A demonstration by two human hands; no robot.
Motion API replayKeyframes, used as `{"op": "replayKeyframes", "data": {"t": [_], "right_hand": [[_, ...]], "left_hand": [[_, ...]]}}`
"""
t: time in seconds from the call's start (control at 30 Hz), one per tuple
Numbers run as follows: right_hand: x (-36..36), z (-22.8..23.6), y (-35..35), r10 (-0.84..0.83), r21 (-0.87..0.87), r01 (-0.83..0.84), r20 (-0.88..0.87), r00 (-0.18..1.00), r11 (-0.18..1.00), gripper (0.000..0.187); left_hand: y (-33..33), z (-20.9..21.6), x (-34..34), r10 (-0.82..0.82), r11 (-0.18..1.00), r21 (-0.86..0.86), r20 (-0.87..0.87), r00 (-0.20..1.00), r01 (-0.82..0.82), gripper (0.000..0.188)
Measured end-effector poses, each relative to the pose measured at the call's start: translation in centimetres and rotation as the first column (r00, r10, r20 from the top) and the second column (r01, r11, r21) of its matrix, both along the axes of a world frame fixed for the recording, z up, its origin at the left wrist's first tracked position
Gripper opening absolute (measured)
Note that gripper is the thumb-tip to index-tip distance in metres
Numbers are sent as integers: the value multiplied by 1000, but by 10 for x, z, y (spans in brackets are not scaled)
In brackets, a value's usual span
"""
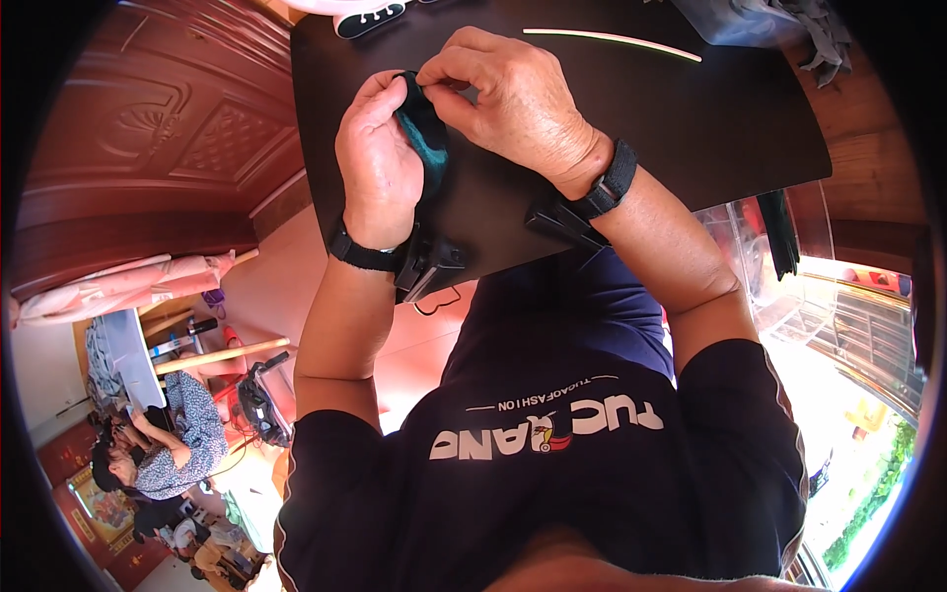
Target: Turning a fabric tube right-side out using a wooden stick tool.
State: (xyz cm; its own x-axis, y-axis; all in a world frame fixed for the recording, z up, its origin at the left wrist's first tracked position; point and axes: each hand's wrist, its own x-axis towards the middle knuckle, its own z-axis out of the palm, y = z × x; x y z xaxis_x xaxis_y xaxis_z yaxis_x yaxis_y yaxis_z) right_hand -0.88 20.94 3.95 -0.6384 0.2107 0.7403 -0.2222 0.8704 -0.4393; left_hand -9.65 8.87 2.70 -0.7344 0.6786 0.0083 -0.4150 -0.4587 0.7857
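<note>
Teal cloth [428, 150] in hands [380, 163] [521, 99], white-lettered dark shirt [602, 503]

The left grip [380, 163] is held raised, fingers curled; beside it, the right grip [521, 99] is pinched, thumb to forefinger.

Head-high fisheye view, steeply downward

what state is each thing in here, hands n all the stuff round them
left hand: curled, holding the dark teal cloth
right hand: pinched at the cloth's upper edge
dark teal cloth: bent, held between the hands
pale strip: lying on the dark table, untouched
black wrist straps: fastened, one on each wrist
</note>
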Motion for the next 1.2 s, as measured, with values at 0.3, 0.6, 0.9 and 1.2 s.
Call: {"op": "replayKeyframes", "data": {"t": [0.3,0.6,0.9,1.2], "right_hand": [[6,5,-7,-56,17,54,145,988,998,6],[5,1,-5,-91,4,91,174,981,996,9],[1,-6,1,-71,-29,77,171,983,997,10],[6,11,12,33,-376,21,139,990,926,15]], "left_hand": [[-1,-3,1,93,993,-65,-128,987,-102,7],[1,-3,7,162,972,-86,-427,890,-219,8],[4,2,6,33,981,-160,-421,906,-110,13],[-7,5,-3,14,998,-49,-346,938,-33,20]]}}
